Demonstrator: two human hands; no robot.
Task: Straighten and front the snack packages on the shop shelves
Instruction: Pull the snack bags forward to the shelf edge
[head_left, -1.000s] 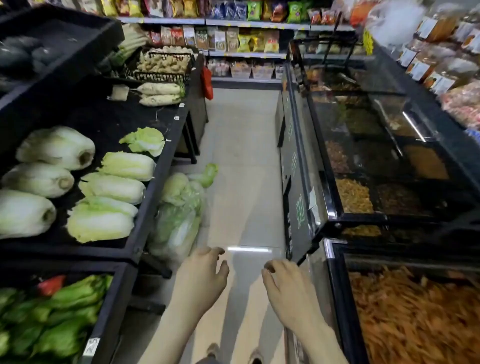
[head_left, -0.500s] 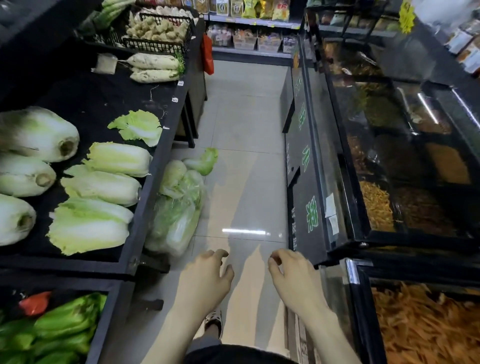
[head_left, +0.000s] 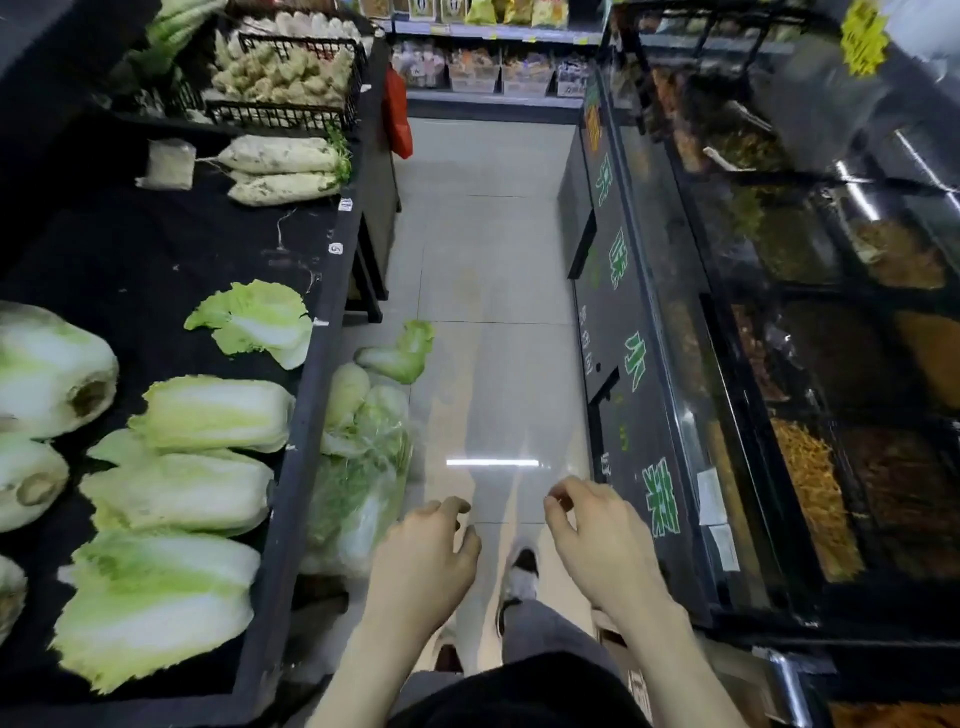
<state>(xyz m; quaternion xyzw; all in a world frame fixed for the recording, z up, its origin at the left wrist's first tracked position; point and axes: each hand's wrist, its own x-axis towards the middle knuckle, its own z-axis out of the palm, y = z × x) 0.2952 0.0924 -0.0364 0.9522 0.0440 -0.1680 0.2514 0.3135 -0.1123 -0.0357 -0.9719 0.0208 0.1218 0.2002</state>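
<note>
Snack packages (head_left: 511, 10) stand in a row on the shop shelves (head_left: 493, 36) at the far end of the aisle, yellow and green bags on top and clear tubs (head_left: 472, 70) on the shelf below. My left hand (head_left: 423, 558) and my right hand (head_left: 597, 540) hang in front of me over the floor, fingers loosely curled, holding nothing. Both are far from the shelves.
A black produce stand (head_left: 306, 415) with napa cabbages (head_left: 208, 415), white radishes (head_left: 280, 171) and a wire basket (head_left: 280, 78) lines the left. A bag of cabbages (head_left: 363, 467) leans against it on the floor. Glass-topped bins (head_left: 727, 364) of dried goods line the right. The tiled aisle (head_left: 488, 260) runs between.
The view has moved forward along the aisle and tilted down; the snack shelves are nearer. Both hands stay loosely curled in front of me, and my foot now shows.
</note>
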